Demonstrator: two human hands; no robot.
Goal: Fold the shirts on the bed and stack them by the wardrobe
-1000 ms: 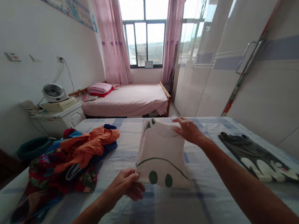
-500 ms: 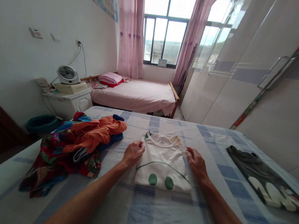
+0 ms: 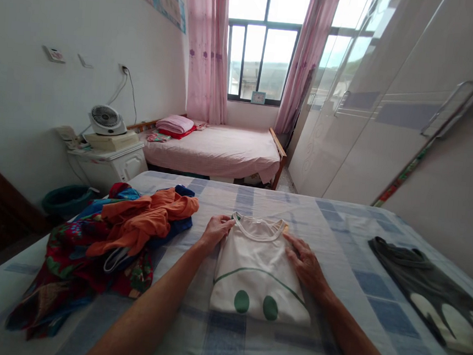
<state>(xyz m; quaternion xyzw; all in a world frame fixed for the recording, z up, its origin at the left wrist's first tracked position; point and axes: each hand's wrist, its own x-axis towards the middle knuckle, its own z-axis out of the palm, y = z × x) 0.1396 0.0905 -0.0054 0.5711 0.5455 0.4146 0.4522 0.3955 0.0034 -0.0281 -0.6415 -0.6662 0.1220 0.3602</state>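
A folded white T-shirt (image 3: 260, 262) lies on the bed in front of me, its round collar pointing away. A green curved line and two green ovals mark its front. At its left shoulder, beside the collar, my left hand (image 3: 216, 232) has its fingers closed on the edge of the cloth. On the opposite side my right hand (image 3: 306, 265) rests against the shirt's edge, fingers stretched out and touching the fabric.
A heap of clothes (image 3: 141, 224), orange, blue and patterned red, lies to the left on the checked bedsheet (image 3: 222, 342). Folded dark clothing (image 3: 421, 282) with white shapes is at the right. Beyond stand a pink bed (image 3: 222, 148), a cabinet (image 3: 126, 162) with a fan (image 3: 107, 119), and wardrobes (image 3: 366, 117).
My right hand has moved inward from beside the T-shirt onto its edge. My left hand has shifted slightly up and right towards the collar. The view has tilted a little.
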